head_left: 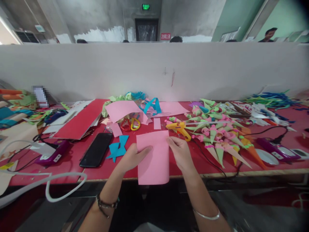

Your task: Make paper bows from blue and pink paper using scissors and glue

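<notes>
Work position: lower centre of the frame, at the near edge of the red table (96,173). As I see it from the room, the pink sheet (154,166) stands between the two hands, its long axis running up and down the frame. Its right side curves round like a fold; its lower end shows past the table's front edge. I cannot tell whether it touches the tabletop.

Left hand (132,158): closed on the sheet's left side, thumb flat across the front face and pointing toward the middle, remaining fingers hidden behind. The sheet lies to the right of this hand.

Right hand (180,152): thumb and forefinger closed in a pinch at the upper right edge, just below the top corner. The sheet lies to the left of these fingertips. This hand is nearer the top corner and the curved side; the left thumb is nearer the middle.

Adjacent items: yellow glue gun (178,126) just above the right hand; blue pieces (117,150) and black phone (96,150) left of the left hand.
</notes>
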Available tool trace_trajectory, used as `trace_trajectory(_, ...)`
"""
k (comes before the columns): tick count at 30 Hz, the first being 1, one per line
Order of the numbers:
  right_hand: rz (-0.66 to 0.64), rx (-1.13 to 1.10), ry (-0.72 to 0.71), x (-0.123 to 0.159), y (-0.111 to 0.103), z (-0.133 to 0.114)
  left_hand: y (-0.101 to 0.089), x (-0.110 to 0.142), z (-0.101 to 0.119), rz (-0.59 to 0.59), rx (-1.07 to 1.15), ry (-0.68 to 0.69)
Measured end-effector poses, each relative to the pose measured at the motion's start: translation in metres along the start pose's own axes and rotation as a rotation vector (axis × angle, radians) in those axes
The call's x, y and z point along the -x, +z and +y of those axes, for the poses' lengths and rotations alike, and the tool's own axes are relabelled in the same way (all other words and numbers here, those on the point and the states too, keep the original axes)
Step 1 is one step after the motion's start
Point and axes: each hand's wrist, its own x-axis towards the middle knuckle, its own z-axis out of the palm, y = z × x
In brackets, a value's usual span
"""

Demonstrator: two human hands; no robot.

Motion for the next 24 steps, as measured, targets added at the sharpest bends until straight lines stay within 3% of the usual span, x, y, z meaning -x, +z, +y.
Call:
trace_trajectory(6, -0.1, 0.208, -0.156, -0.004, -0.004, -0.009, -0.014, 0.003, 0.001, -0.04, -0.083, -0.045)
trace_trajectory(10, -0.325, 0.346, -0.252, -0.004, -0.006, -0.02, -0.031, 0.007, 0.021, -0.014, -0.334, 0.035)
trace_trajectory(15, -0.592, 0.434, -0.362, -0.001, 0.001, -0.031, -0.028, 0.005, 0.039, -0.168, -0.597, 0.178)
trace_trajectory(20, -0.664, 0.435, -0.384, -0.006, 0.002, -0.032, -0.019, 0.0, 0.027, -0.191, -0.598, 0.301)
trace_trajectory(24, -0.663, 0.494, -0.373, -0.013, -0.005, -0.027, -0.027, 0.0, 0.011, -0.089, -0.504, 0.272)
